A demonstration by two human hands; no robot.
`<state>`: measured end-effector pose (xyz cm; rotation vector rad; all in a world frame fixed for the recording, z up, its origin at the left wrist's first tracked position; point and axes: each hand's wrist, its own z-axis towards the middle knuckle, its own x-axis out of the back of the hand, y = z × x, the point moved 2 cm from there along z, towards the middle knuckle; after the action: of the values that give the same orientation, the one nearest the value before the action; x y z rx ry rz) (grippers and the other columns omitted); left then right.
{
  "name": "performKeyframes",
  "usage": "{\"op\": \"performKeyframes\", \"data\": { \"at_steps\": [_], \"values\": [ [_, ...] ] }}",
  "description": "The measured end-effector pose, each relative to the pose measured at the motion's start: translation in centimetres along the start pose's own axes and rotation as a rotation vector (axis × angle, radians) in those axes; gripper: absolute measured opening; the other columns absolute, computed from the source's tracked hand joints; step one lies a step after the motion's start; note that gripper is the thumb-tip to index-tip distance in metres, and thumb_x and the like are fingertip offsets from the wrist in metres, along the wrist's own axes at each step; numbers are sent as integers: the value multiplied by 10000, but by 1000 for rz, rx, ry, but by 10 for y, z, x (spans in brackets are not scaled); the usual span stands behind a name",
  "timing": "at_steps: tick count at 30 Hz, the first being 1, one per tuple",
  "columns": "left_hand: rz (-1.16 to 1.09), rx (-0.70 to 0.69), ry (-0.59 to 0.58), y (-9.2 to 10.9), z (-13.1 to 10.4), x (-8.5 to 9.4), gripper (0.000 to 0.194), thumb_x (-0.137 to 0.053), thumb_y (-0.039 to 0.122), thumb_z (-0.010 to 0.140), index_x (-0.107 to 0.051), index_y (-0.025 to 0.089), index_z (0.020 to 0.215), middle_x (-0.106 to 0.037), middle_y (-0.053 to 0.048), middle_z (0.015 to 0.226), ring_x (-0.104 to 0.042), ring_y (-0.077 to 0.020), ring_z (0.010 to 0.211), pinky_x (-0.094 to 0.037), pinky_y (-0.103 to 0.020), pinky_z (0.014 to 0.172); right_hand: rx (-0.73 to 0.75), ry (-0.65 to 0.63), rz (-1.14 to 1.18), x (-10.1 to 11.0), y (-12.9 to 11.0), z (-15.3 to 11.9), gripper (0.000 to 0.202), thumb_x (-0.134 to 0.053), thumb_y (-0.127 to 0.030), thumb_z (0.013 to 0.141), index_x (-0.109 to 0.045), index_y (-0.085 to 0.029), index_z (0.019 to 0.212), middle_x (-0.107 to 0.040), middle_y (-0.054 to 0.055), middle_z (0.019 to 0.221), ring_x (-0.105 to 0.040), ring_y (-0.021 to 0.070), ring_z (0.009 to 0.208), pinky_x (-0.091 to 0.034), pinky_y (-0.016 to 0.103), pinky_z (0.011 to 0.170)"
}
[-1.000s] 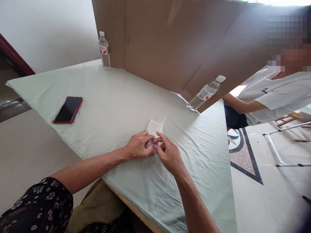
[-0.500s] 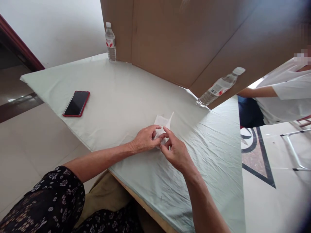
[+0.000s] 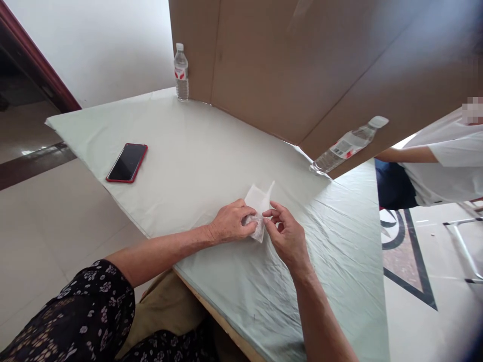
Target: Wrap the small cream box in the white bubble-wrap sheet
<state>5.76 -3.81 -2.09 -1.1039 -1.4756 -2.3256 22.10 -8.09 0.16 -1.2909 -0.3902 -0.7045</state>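
Observation:
A small white sheet (image 3: pixel 257 197), thin like tissue paper, lies on the cloth-covered table between my hands. Its upper part spreads into two pointed corners, while the lower part looks crumpled and slightly see-through; I cannot tell whether something is wrapped inside. My left hand (image 3: pixel 233 221) curls its fingers and thumb over the left side of the crumpled part. From the right, my right hand (image 3: pixel 286 232) pinches the sheet's edge between thumb and fingertips.
A phone in a red case (image 3: pixel 127 163) lies at the left. One water bottle (image 3: pixel 181 73) stands upright by a cardboard panel (image 3: pixel 260 65); another bottle (image 3: pixel 349 145) leans at the panel's right. Beyond the table (image 3: pixel 181 151), a person in a white shirt (image 3: pixel 453 156) sits at right.
My hands have moved apart, the right one drawing back to the sheet's right edge. More of the sheet shows between them. The whole view has shifted slightly.

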Motion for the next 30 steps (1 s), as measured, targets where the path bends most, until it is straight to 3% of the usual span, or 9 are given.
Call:
{"op": "performKeyframes", "data": {
  "at_steps": [6, 11, 15, 18, 20, 24, 30],
  "values": [
    [35, -85, 43, 4, -1, 2, 469, -607, 218, 814, -616, 218, 1283, -596, -25, 936, -576, -143, 781, -508, -270, 754, 76, -97, -137, -7, 0, 6, 434, -507, -302, 882, -609, -181, 1286, -759, 75, 996, -649, 203, 819, -513, 366, 758],
    [68, -121, 7, 3, 0, -1, 332, -582, 219, 836, -706, 217, 1144, -596, -37, 937, -599, -152, 823, -507, -266, 737, 49, -101, -56, -6, 6, 9, 434, -515, -318, 866, -626, -164, 1256, -760, 84, 987, -650, 196, 812, -522, 366, 753],
    [52, -107, 18, 0, 0, -3, 275, -611, 223, 817, -719, 179, 1065, -624, -57, 993, -617, -153, 823, -522, -275, 764, -145, 7, 65, 0, 23, 19, 451, -612, -380, 800, -635, -153, 1188, -740, 112, 1045, -640, 171, 731, -532, 340, 664],
    [48, -115, 27, 0, 0, -4, 271, -614, 225, 813, -716, 180, 1061, -627, -60, 997, -621, -154, 816, -526, -278, 756, -391, -29, 176, 0, 35, 33, 552, -686, -413, 728, -607, -120, 1189, -718, 150, 1048, -655, 186, 693, -500, 302, 515],
    [50, -122, 32, 0, -1, -4, 260, -610, 222, 814, -717, 177, 1047, -626, -61, 985, -619, -153, 809, -524, -275, 742, -481, -73, 246, -4, 36, 44, 591, -727, -413, 680, -601, -107, 1170, -711, 132, 954, -641, 183, 649, -453, 272, 435],
    [60, -134, 41, -1, 0, -5, 251, -595, 219, 825, -716, 180, 1042, -619, -54, 949, -604, -147, 787, -519, -272, 735, -477, -152, 322, -16, 30, 63, 498, -769, -418, 602, -628, -130, 983, -624, 3, 660, -506, 122, 486, -371, 246, 376],
    [36, -133, 16, -1, 0, -4, 259, -592, 221, 830, -707, 178, 1059, -607, -50, 944, -595, -143, 779, -521, -275, 761, -386, -177, 339, -27, 31, 71, 348, -751, -440, 569, -588, -176, 725, -512, -59, 564, -418, 91, 469, -311, 237, 402]
  ]
}}
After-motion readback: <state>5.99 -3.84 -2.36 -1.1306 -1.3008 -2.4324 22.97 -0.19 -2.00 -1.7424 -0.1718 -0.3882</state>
